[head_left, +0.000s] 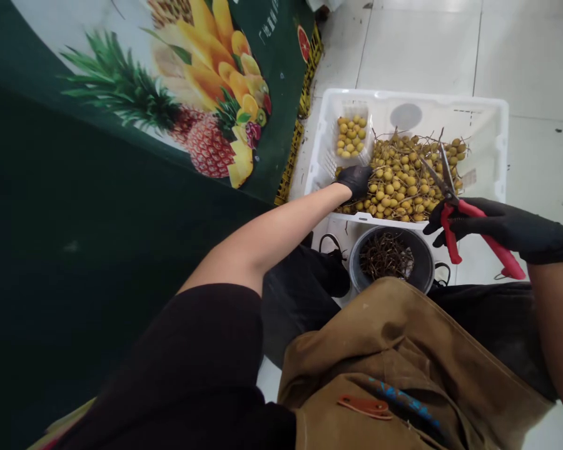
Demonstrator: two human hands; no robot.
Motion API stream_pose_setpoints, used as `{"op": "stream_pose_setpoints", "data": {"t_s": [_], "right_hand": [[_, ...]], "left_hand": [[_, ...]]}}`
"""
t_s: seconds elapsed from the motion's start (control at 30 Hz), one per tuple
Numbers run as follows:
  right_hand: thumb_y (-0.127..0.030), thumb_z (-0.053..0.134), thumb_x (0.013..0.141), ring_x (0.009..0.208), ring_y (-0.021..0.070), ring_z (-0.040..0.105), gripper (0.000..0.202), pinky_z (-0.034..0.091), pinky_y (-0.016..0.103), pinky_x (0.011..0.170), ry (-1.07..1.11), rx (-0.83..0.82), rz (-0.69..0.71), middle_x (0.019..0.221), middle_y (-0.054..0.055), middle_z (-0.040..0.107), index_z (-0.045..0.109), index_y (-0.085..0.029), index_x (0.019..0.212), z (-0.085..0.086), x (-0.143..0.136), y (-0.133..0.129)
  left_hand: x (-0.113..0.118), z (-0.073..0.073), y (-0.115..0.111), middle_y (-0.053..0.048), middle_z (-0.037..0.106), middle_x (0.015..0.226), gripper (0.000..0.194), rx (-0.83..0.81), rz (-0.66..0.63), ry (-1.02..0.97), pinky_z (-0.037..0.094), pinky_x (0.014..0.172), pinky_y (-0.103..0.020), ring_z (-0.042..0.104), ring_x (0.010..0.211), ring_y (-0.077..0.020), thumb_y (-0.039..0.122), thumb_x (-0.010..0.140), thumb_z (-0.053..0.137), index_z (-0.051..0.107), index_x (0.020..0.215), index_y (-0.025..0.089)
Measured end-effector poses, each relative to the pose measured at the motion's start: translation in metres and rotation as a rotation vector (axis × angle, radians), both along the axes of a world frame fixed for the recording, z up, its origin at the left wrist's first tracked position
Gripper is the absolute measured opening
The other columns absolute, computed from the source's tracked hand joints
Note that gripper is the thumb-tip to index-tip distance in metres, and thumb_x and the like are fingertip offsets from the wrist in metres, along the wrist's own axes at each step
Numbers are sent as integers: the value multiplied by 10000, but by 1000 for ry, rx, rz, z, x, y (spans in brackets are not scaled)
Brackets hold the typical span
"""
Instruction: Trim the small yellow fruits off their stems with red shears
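Observation:
My right hand [507,228], in a black glove, holds red-handled pruning shears [451,199] above the crate's near right corner. Their blades point up over the fruit and are spread apart. My left hand [356,181], gloved in black too, is down in the white crate [485,131] at the left side of a heap of longans [398,178] on thin brown stems. Its fingers are hidden against the fruit, so I cannot see whether it holds any. Just beyond it, a clear plastic basket [341,153] contains loose longans without long stems.
A grey bucket [355,265] of cut twigs stands between my feet, against the crate's near side. On the left rises a dark green panel [122,250] printed with fruit, with yellow crates [291,165] at its edge. White floor tiles [539,75] lie beyond.

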State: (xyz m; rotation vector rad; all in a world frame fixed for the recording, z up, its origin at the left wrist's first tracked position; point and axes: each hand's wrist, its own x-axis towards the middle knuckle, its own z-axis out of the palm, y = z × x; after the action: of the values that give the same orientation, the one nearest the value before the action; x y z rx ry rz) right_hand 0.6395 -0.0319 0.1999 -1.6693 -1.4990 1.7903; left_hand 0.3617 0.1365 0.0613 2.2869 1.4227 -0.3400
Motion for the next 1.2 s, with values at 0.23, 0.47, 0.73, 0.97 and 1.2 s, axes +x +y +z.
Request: {"op": "stream_pose_setpoints", "data": {"t_s": [0.23, 0.47, 0.73, 0.97, 1.2], "right_hand": [[-477, 766, 1028, 1080, 356, 806, 259, 624, 552, 1111, -16, -39, -258, 1140, 152, 853, 761, -232, 1109, -14, 10, 6], [-427, 803, 995, 1131, 297, 774, 261, 619, 444, 1125, 10, -26, -481, 1214, 117, 828, 775, -228, 1162, -4, 1, 0], [-600, 892, 858, 991, 331, 776, 407, 645, 518, 1000, 0, 35, -358, 1018, 120, 832, 741, -236, 961, -7, 6, -7], [-483, 766, 947, 756, 239, 698, 269, 574, 383, 745, -115, 164, -270, 802, 60, 775, 779, -214, 952, 1, 1, -14], [-430, 692, 939, 723, 196, 630, 213, 447, 345, 658, -302, 285, -186, 763, 6, 710, 732, -233, 867, -2, 2, -19]], "left_hand": [[0, 46, -2, -218, 848, 1362, 411, 22, -187, -24, 632, 1115, -414, 806, 1295, -368, 377, 1077, 674, 824, 1366, 126], [5, 63, -1, -187, 836, 1352, 324, -58, -150, -478, 631, 1097, -422, 786, 1183, -287, 303, 1096, 615, 730, 1343, 127], [26, 69, -4, -150, 795, 1530, 426, -254, -87, -751, 581, 1278, -429, 729, 1475, -275, 304, 1166, 568, 683, 1556, 178], [26, 65, 1, -152, 821, 1479, 490, -340, -118, -788, 625, 1233, -459, 769, 1412, -291, 444, 1167, 636, 710, 1586, 201], [23, 71, -9, -207, 798, 1484, 446, -70, -271, -594, 587, 1249, -470, 786, 1338, -323, 290, 1137, 553, 702, 1523, 123]]}}
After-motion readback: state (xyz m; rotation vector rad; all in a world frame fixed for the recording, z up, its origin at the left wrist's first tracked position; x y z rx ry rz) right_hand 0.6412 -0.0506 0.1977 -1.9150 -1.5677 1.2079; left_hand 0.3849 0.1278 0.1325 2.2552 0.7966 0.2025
